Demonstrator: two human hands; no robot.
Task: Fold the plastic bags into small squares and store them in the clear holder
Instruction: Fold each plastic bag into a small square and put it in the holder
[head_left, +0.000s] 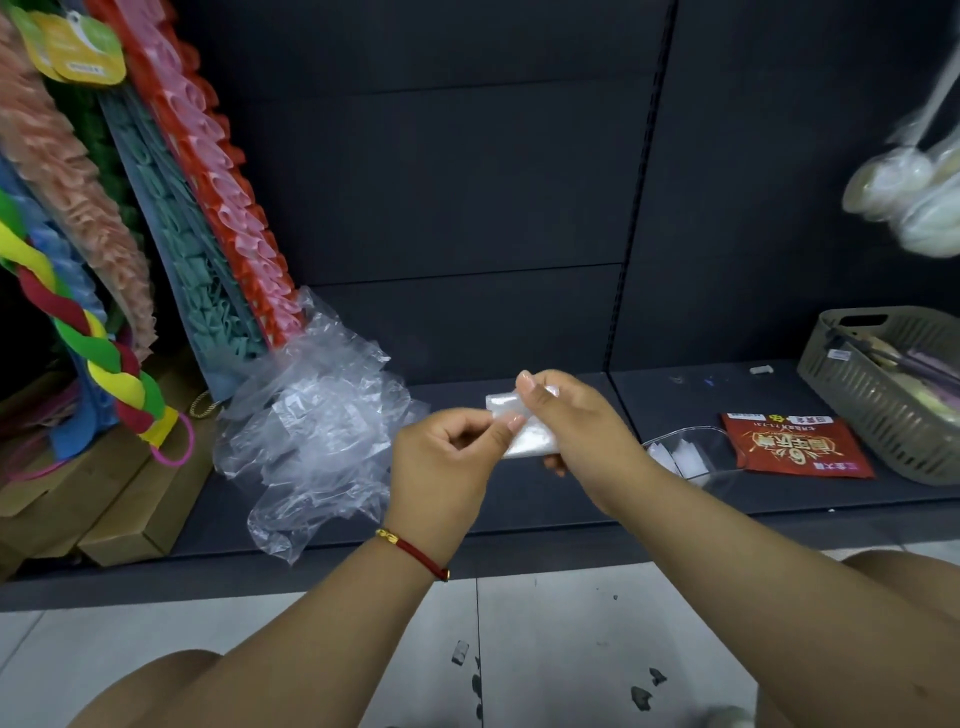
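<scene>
Head view: left hand (449, 457) and right hand (569, 415) both pinch folded plastic bag (524, 431), held above dark shelf (519, 499). Heap of loose plastic bags (317, 431) lies on shelf at left. Clear holder (691, 452), folded squares inside, stands on shelf just right of hands, beside red packet (795, 447) and grey basket (883, 400).

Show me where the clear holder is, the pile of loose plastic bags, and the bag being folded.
clear holder (719, 434): head view, its rim.
pile of loose plastic bags (317, 421): head view, its middle.
folded bag (530, 439): head view, lower part between the hands.
</scene>
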